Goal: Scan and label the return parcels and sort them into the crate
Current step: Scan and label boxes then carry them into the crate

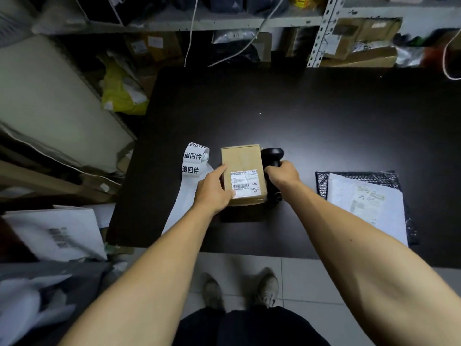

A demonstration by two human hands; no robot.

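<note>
We gripped the cardboard parcel (241, 168) near the desk's (324, 116) front edge, left hand (214, 189) closed round its side, right hand (283, 174) clasped the black barcode scanner (272, 156) just beside it, return-label strip (193, 158) at left

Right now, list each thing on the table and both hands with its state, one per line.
Cardboard box: closed, shipping label up.
Left hand: gripping the box's left side.
Right hand: closed on the black scanner.
Label strip: unrolled, beside the box.
Bubble mailer: flat, untouched.

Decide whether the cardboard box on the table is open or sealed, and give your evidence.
Sealed. The cardboard box has flat, closed top flaps, and a shipping label lies across its top.
</note>
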